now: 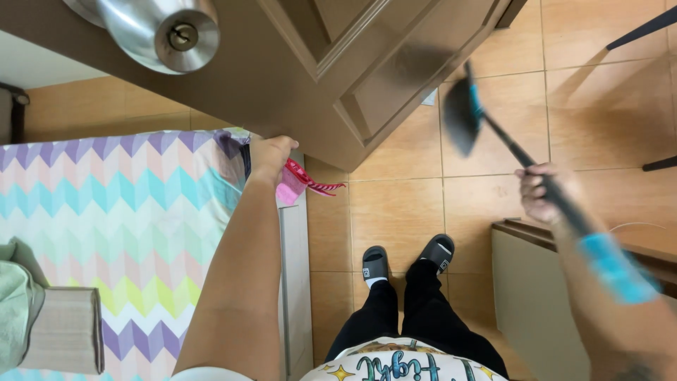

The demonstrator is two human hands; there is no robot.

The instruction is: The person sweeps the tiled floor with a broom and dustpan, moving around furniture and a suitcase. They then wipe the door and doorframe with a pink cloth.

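Note:
My right hand (pixel 539 192) grips the black handle of a broom (pixel 462 116), whose dark head with a blue band is blurred above the tiled floor beside the door. A blue grip section of the handle shows near my forearm. My left hand (pixel 270 156) reaches down to the edge of the bed, closed on the corner of the zigzag sheet (pixel 120 204) next to a pink tag with a red ribbon (pixel 300 180). Exactly what the fingers pinch is hidden.
A brown wooden door (pixel 338 63) with a round metal knob (pixel 162 28) stands open ahead. A low wooden cabinet (pixel 536 282) sits to the right. My feet in black slippers (pixel 405 257) stand on orange tiles. A folded cloth and box (pixel 63 331) lie on the bed.

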